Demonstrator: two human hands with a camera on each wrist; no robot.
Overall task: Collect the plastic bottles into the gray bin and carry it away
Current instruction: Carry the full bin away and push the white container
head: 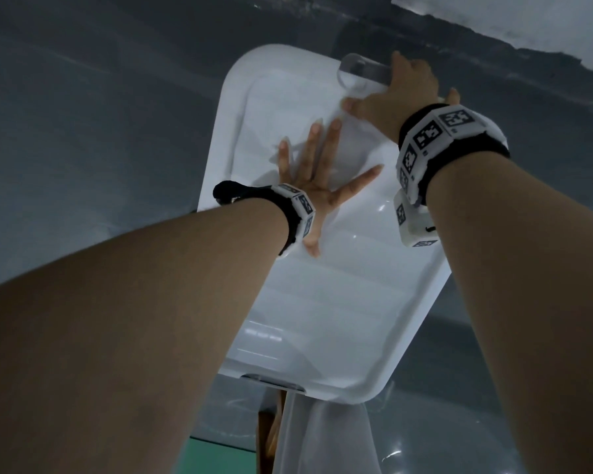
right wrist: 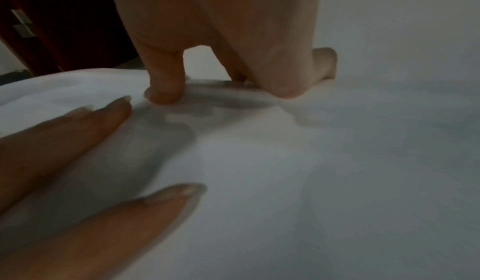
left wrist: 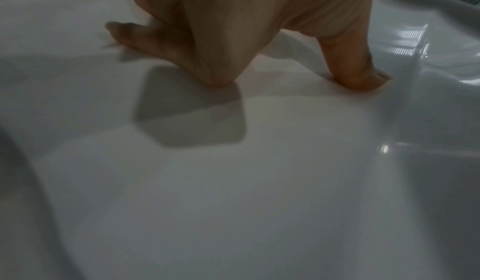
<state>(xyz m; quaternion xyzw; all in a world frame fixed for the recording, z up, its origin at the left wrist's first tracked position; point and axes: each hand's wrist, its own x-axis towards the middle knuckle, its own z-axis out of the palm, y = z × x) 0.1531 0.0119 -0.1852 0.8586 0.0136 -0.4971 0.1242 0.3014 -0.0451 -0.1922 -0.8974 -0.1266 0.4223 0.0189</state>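
A white ribbed lid (head: 322,285) covers the bin and fills the middle of the head view. No bottle shows in any view. My left hand (head: 317,165) lies flat on the lid with its fingers spread; the left wrist view shows this hand (left wrist: 233,37) pressing down with palm and thumb. My right hand (head: 401,90) rests on the lid's far end, partly over a clear latch (head: 360,71), with its fingers reaching past the edge. In the right wrist view the right hand (right wrist: 221,48) presses its thumb on the lid (right wrist: 311,181). Beside it lie the left hand's fingers (right wrist: 78,136).
Gray floor (head: 83,131) surrounds the bin. A second clear latch (head: 271,383) sits at the lid's near end. Below it show the bin's pale translucent wall (head: 322,439) and a brown wooden piece (head: 267,436). A green patch (head: 216,456) lies at the bottom.
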